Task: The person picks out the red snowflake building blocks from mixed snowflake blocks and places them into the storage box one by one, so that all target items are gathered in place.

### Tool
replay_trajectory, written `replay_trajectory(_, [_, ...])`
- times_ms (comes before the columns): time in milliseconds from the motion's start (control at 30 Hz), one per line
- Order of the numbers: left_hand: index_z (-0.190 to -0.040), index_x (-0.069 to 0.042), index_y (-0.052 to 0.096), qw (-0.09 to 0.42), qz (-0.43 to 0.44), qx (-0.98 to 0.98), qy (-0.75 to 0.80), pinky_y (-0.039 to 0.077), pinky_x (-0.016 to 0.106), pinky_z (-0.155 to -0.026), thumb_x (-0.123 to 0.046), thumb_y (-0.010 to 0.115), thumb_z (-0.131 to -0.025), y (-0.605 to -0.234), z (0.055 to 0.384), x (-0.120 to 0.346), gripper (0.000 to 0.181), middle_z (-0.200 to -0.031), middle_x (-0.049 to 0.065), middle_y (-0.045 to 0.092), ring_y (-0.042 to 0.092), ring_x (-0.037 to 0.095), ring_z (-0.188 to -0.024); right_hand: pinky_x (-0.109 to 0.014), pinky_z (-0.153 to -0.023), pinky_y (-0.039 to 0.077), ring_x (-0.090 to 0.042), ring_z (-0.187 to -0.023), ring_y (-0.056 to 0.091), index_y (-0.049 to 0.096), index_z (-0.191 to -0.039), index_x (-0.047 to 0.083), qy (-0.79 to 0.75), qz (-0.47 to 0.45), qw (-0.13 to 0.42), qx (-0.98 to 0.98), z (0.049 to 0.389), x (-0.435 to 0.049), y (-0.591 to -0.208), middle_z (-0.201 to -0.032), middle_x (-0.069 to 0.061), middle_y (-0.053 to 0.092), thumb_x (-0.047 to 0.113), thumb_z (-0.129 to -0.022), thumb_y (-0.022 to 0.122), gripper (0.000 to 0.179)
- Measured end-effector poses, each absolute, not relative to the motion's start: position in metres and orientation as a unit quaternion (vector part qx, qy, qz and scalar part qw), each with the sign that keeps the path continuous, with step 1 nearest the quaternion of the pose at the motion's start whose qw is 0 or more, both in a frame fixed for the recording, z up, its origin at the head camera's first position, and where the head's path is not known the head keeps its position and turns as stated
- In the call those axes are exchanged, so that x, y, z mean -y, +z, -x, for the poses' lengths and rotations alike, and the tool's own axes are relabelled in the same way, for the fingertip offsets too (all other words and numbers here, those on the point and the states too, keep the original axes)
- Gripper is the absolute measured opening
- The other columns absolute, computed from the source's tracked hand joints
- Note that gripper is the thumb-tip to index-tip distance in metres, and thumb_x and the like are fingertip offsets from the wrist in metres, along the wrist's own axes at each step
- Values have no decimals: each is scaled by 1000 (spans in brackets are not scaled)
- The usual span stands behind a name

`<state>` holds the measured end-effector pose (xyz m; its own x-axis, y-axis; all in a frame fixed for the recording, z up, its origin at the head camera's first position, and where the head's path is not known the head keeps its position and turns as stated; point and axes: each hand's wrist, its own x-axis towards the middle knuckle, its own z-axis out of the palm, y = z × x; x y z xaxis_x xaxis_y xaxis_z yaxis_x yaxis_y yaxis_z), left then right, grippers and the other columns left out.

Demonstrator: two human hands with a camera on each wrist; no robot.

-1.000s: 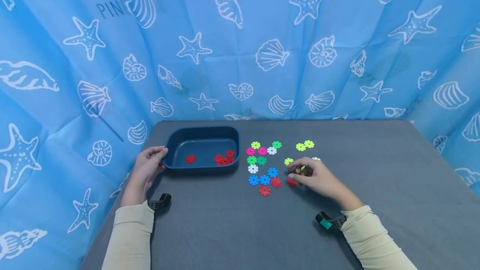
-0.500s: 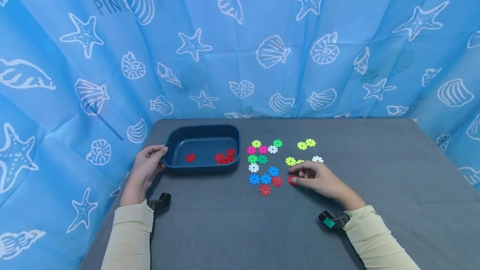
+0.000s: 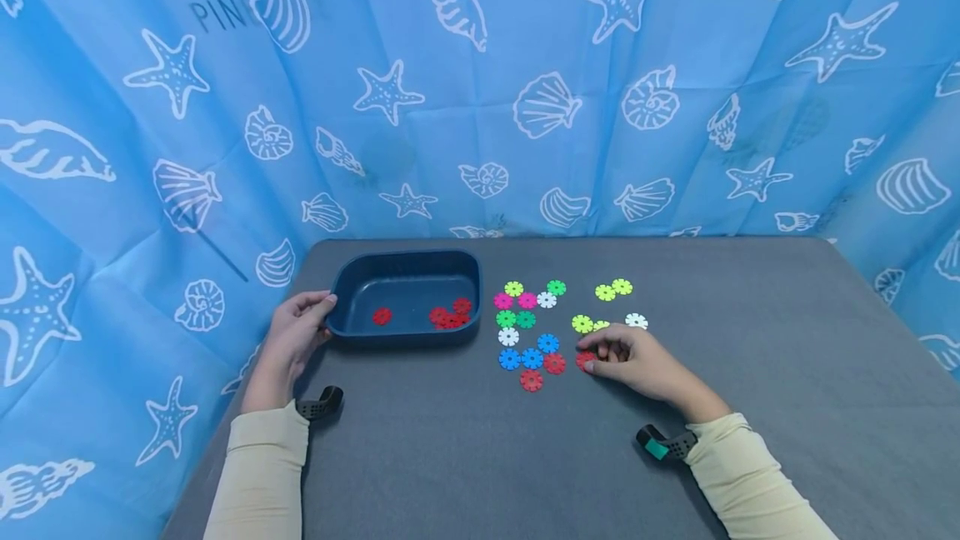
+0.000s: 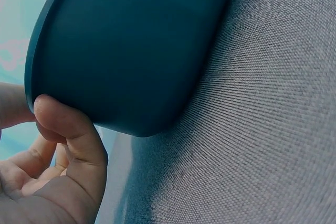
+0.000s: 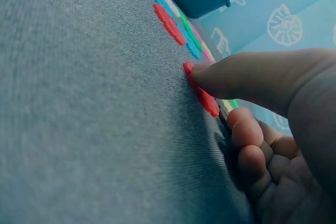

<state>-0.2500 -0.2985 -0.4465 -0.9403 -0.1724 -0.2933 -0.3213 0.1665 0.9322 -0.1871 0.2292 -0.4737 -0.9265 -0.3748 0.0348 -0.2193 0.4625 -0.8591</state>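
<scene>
On the left, my left hand (image 3: pixel 294 338) pinches the rim of a dark blue plastic tub (image 3: pixel 405 338) between thumb and fingers. Several red notched discs lie in the tub, among them one apart on its left (image 3: pixel 382 316). My right hand (image 3: pixel 637 361) is low over the table, its thumb touching a red notched disc (image 5: pixel 208 103) that lies flat. In the head view the index fingertip is just beyond that disc's far edge; whether it touches is hard to see. The other fingers are loosely curled. Pale yellow discs (image 3: pixel 582 323) lie just beyond this hand, one partly hidden.
Between tub and right hand lie several notched discs: blue (image 3: pixel 532 358), white (image 3: pixel 507 337), green (image 3: pixel 506 318), pink (image 3: pixel 527 300) and red (image 3: pixel 531 380). Farther back are two yellow ones (image 3: pixel 622 286) and a white one (image 3: pixel 637 321). A blue shell-patterned curtain (image 3: pixel 480 107) hangs behind the grey-covered table (image 3: pixel 450 457).
My right hand has come slightly nearer and lower, its thumb moving onto the red disc, then staying there. The left hand and tub have stayed put.
</scene>
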Motion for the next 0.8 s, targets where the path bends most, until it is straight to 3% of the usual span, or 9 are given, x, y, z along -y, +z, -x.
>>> replay_trajectory(800, [-150, -10, 53, 67, 163, -755, 632, 55, 21, -76, -42, 62, -107, -450, 253, 302, 54, -113, -1, 57, 58, 9, -89, -23, -63, 46, -9, -75, 52, 80, -112, 4, -472, 182, 66, -860, 187, -228, -476, -94, -10, 62, 12, -88, 87, 26])
